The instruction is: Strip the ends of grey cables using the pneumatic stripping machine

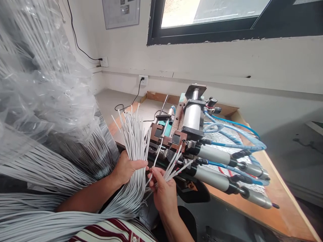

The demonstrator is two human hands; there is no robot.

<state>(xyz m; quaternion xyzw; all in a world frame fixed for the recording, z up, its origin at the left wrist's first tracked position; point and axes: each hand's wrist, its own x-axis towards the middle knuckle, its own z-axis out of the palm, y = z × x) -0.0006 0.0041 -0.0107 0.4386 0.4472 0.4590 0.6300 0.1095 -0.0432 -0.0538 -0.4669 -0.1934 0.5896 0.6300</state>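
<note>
The thick bundle of pale grey, flexible cables point(135, 144) stands upright beside the silver-cylindered machine point(193, 117). Your left hand point(126, 168) reaches across, curled around it; your right hand point(164, 190) angles upward, nearly closed, pinching one cable point(157, 154) and holding a smaller fanned bunch point(173, 168).

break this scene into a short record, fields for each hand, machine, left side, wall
left hand: grips a thick bundle of grey-white cables
left hand point: on the hand
right hand: holds a few cables, fingers near one running up to the machine
machine: metal cylinders, blue hoses
left side: more cables under clear plastic
wall: window, socket with plug
</note>
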